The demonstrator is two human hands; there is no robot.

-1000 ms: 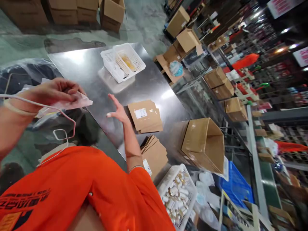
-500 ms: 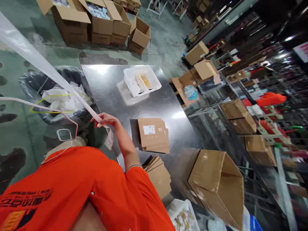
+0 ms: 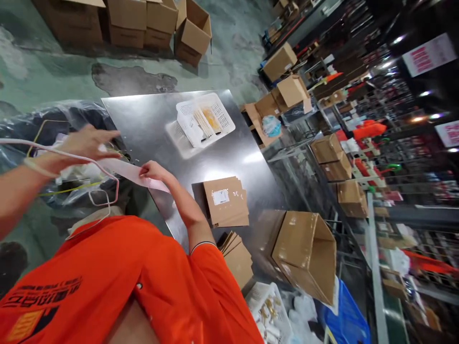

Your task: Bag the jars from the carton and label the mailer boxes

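In a carton-crowded warehouse, beside the steel desk, the right hand pinches a pale plastic strip in closed fingers, the left hand open-fingered over it above the bag-lined bin.

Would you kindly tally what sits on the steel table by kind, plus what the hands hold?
White slotted basket: 1
Stacks of flattened cartons: 2
Open carton lying on its side: 1
Pale plastic strip, pinched by the right hand, with the left hand at its other end: 1
Total: 5
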